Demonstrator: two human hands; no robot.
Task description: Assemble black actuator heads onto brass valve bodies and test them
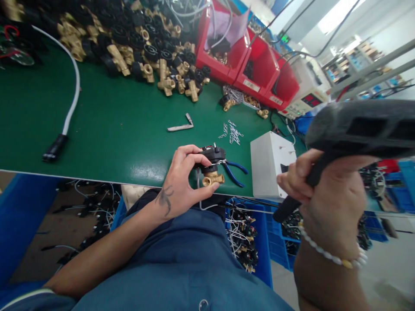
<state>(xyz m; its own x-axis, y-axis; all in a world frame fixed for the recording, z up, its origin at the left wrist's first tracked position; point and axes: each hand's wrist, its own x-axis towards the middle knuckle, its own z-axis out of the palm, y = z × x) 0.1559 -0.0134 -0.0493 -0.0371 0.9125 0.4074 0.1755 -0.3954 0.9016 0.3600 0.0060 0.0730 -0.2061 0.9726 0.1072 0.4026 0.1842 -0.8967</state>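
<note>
My left hand (186,172) is closed round a brass valve (211,179) with a black actuator (214,153) on top, near the front edge of the green table. The thumb presses the brass body and the fingers lie on the black part. A grey cable runs down from it. Beside the valve lie blue-handled pliers (234,172). My right hand (333,190) is wrapped round the handle of a dark grey pistol-grip tool (363,127), raised at the right near the camera. The tool's front end and exact kind cannot be made out.
Many brass valves (165,77) with black caps pile up at the back. Red bins (256,73) stand right of them. Small metal clips (234,133) and a bent metal piece (180,127) lie mid-table. A white box (264,164) stands at right; a cable plug (55,147) lies left.
</note>
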